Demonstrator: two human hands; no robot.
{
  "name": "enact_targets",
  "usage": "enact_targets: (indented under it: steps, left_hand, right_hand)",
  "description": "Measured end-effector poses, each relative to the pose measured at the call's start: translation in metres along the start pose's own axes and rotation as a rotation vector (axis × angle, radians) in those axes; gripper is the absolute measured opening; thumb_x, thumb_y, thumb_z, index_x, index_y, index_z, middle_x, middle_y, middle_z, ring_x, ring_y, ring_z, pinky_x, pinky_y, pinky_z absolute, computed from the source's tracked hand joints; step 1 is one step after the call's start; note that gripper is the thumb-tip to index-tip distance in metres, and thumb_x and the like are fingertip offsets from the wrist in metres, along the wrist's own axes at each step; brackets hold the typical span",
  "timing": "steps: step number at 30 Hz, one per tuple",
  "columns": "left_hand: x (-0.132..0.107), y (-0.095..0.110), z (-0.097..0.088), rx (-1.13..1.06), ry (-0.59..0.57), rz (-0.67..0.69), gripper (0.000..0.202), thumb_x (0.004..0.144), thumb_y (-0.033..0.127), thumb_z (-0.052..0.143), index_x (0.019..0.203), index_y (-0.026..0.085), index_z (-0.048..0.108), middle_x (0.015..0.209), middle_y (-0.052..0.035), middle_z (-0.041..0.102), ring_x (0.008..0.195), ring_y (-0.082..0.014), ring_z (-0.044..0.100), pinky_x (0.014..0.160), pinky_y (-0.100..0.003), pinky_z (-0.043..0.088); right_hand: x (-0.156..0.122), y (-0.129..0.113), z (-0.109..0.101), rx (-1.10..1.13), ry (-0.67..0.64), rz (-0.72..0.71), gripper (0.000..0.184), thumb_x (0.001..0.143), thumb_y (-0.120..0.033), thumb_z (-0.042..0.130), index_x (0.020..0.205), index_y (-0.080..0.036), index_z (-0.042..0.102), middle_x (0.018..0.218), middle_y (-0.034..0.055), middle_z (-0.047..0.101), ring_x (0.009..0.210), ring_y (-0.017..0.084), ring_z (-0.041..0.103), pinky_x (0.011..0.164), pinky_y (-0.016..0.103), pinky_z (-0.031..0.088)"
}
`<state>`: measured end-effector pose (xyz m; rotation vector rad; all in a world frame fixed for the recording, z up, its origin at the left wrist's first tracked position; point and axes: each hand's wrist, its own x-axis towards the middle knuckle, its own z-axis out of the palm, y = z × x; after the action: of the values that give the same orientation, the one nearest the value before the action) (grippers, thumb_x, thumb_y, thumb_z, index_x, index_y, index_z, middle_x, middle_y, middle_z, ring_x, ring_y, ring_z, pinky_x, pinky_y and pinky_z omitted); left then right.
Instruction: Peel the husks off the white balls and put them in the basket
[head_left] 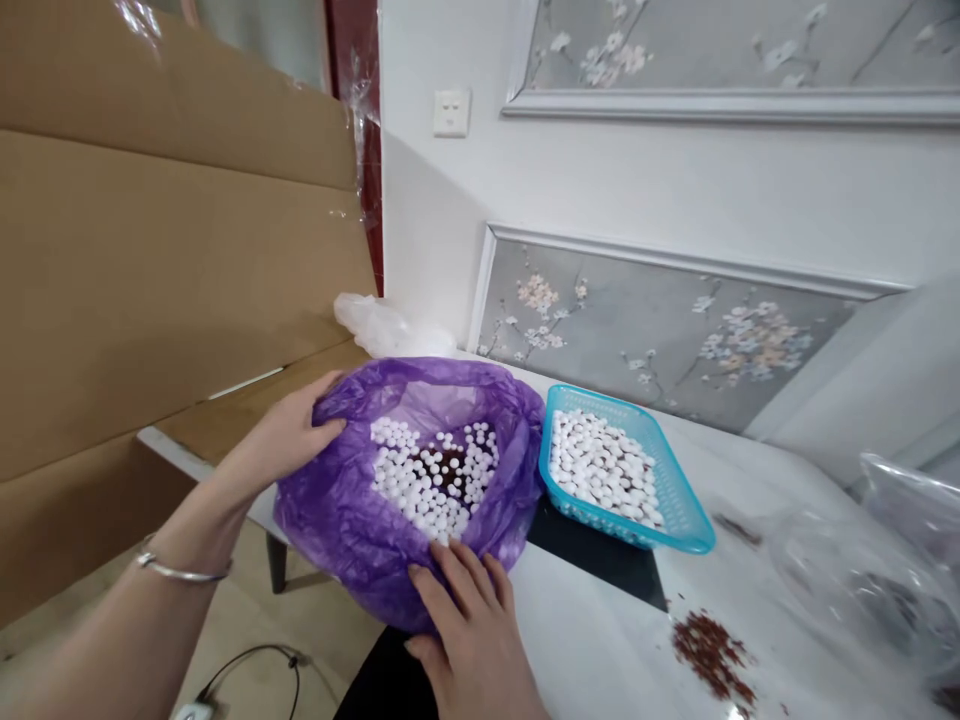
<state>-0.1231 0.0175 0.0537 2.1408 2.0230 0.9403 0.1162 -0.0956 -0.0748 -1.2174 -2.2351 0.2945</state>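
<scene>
A purple plastic bag [352, 545] sits with its mouth wide at the table's left end. Small white balls [409, 485] lie inside it, with dark reddish-brown bits [452, 468] showing among them. My left hand [296, 430] grips the bag's left rim, thumb on the inner side and fingers mostly hidden behind the plastic. On the near rim, my right hand [476, 630] rests with its fingers stretched out and the thumb apart. To the right of the bag, a blue plastic basket [684, 500] holds many similar white balls [600, 465].
Under the basket lies a black flat sheet [600, 560] on the white table [577, 645]. Reddish-brown shreds [712, 655] are heaped at the right, near clear plastic bags [832, 570]. A white plastic bag [397, 330] lies by the wall. Large cardboard [172, 270] stands at the left.
</scene>
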Motion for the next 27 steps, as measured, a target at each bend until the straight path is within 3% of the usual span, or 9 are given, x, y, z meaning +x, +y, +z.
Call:
enact_targets:
  steps: [3,6,10,13,17,21,24,27]
  left_hand:
    - [-0.011,0.031,-0.019,-0.115,-0.04,0.147,0.063,0.077,0.034,0.051,0.138,0.02,0.04,0.139,-0.0027,0.052,0.122,-0.0227,0.051,0.107,-0.033,0.033]
    - [-0.022,0.055,-0.027,-0.198,-0.031,0.159,0.062,0.077,0.035,0.056,0.137,0.026,0.042,0.137,0.0007,0.054,0.121,-0.0234,0.051,0.108,-0.035,0.032]
    - [-0.032,0.074,-0.029,-0.387,-0.04,0.066,0.064,0.072,0.039,0.064,0.133,0.033,0.046,0.134,0.0039,0.056,0.119,-0.0264,0.054,0.105,-0.038,0.038]
    - [-0.031,0.08,-0.026,-0.663,-0.055,-0.09,0.065,0.069,0.038,0.068,0.131,0.036,0.048,0.129,0.0025,0.061,0.11,-0.0271,0.06,0.089,-0.035,0.052]
    - [-0.014,0.065,-0.015,-0.843,-0.031,-0.27,0.068,0.068,0.03,0.07,0.133,0.031,0.048,0.12,-0.002,0.067,0.099,-0.0258,0.064,0.081,-0.034,0.056]
    - [0.001,0.027,0.002,-0.776,-0.156,-0.44,0.065,0.078,0.035,0.057,0.138,0.018,0.04,0.109,-0.0091,0.072,0.088,-0.0268,0.068,0.076,-0.04,0.057]
    - [0.0,0.005,0.013,-0.5,-0.066,-0.322,0.06,0.081,0.037,0.051,0.137,0.017,0.041,0.121,-0.0099,0.066,0.099,-0.0283,0.065,0.086,-0.043,0.053]
    - [-0.008,0.0,0.02,-0.267,0.085,-0.182,0.055,0.079,0.028,0.051,0.134,0.023,0.046,0.14,-0.0027,0.051,0.125,-0.0269,0.046,0.108,-0.04,0.032]
  right_hand:
    - [-0.002,0.003,0.004,0.014,0.026,-0.003,0.044,0.084,-0.034,0.061,0.127,-0.034,0.051,0.137,0.0001,0.052,0.125,0.028,0.046,0.104,0.05,0.033]
    - [-0.001,0.003,0.003,0.063,0.061,0.01,0.04,0.086,-0.04,0.059,0.125,-0.035,0.053,0.135,-0.0012,0.054,0.124,0.027,0.046,0.105,0.05,0.031]
    - [0.001,0.003,0.003,0.101,0.066,0.009,0.039,0.087,-0.042,0.057,0.125,-0.035,0.053,0.135,-0.0027,0.054,0.123,0.026,0.046,0.105,0.048,0.029]
    - [0.001,0.003,0.002,0.106,0.063,0.013,0.038,0.087,-0.04,0.057,0.124,-0.035,0.052,0.134,-0.0039,0.054,0.124,0.025,0.046,0.106,0.048,0.028]
    - [0.001,0.003,0.0,0.119,0.071,0.022,0.036,0.089,-0.037,0.055,0.124,-0.034,0.051,0.133,-0.0039,0.055,0.124,0.024,0.045,0.106,0.046,0.027]
    - [0.001,0.003,-0.002,0.108,0.111,0.013,0.034,0.091,-0.031,0.053,0.124,-0.034,0.051,0.129,-0.0038,0.058,0.119,0.023,0.047,0.102,0.044,0.031]
    - [0.0,0.002,-0.004,0.091,0.119,-0.003,0.033,0.091,-0.028,0.053,0.123,-0.034,0.052,0.125,-0.0034,0.061,0.109,0.022,0.052,0.095,0.041,0.036]
    - [0.001,0.0,-0.006,0.074,0.125,0.002,0.034,0.09,-0.023,0.054,0.122,-0.033,0.052,0.119,-0.0038,0.064,0.1,0.021,0.055,0.088,0.039,0.039]
